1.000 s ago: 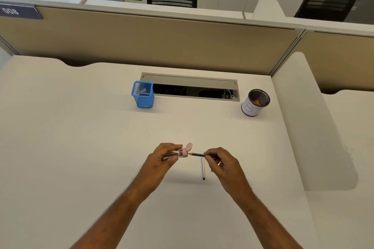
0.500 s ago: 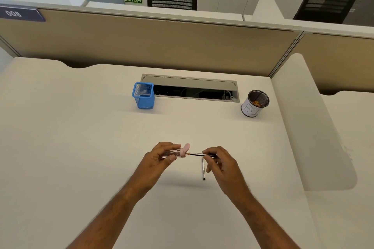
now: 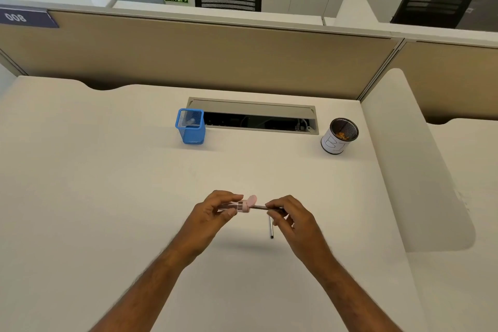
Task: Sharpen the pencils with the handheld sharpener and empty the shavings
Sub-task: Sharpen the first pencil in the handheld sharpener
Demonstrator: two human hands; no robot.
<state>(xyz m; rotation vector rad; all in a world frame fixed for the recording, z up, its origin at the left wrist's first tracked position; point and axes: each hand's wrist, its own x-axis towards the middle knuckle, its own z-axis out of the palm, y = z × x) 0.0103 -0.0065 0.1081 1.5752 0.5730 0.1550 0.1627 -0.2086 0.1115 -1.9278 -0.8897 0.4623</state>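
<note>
Pencil [image 3: 259, 207], dark and slim, sits in pink-capped clear sharpener [image 3: 240, 206].

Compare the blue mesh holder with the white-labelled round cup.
The blue mesh holder is square and sits left of the desk's cable slot; the round cup sits right of it. The cup holds orange-brown shavings; the holder's contents are unclear. Both stand upright, mesh-walled, beyond the hands.

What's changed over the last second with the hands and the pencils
Hardly anything. The left hand still holds the pink sharpener, and the right hand still grips the pencil pushed into it. The spare pencil, blue holder and shavings cup stayed put.
</note>
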